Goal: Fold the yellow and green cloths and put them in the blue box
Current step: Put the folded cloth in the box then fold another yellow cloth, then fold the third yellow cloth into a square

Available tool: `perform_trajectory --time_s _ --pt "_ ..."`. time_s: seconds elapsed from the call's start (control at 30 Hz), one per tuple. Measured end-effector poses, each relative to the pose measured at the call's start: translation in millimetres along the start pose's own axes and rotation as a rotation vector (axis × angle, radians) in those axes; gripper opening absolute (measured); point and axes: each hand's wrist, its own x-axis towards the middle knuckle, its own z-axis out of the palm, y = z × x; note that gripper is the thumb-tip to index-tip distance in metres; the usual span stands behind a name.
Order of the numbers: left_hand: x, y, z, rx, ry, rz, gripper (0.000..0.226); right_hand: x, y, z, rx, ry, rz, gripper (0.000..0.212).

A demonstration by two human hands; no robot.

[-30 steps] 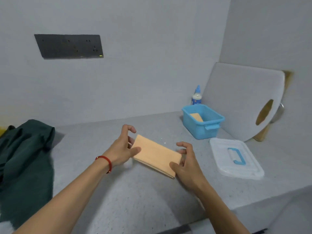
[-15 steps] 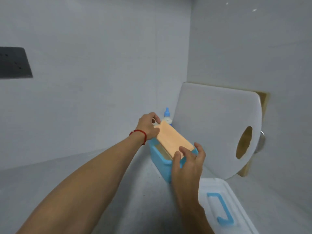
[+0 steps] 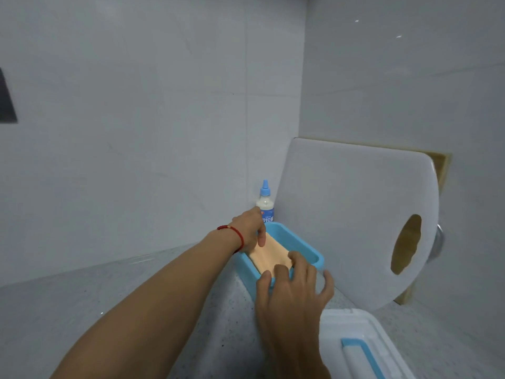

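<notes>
We see the folded yellow cloth inside the blue plastic box; left hand and right hand press it with spread fingers, hiding both cloth ends.

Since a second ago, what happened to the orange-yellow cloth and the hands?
The folded yellow cloth went from the counter, lifted by both hands, over to the blue box and now lies inside it. The left hand and right hand no longer pinch its ends; their fingers press it down. The glue bottle, white cutting board and lid stayed put.
</notes>
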Motion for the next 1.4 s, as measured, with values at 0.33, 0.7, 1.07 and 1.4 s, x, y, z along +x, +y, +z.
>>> perform_trajectory --time_s 0.33,0.7,1.07,1.4 --pt "-3.7 12.7 7.6 0.340 -0.089 0.077 0.018 -0.7 8.6 -2.3 -0.100 0.031 0.037 0.046" --pt "-56.1 22.6 -29.2 0.071 0.162 -0.019 0.032 -11.3 -8.6 4.8 -0.033 0.100 -0.124 0.044" --pt "-428.1 -97.0 -1.2 -0.026 0.447 -0.578 0.036 -146.7 -116.6 -1.8 0.405 -0.486 -0.744 0.034" --pt "-655.6 -211.6 -21.8 0.178 0.101 -0.953 0.053 -310.6 -323.8 -19.7 0.320 -0.932 -0.816 0.050"
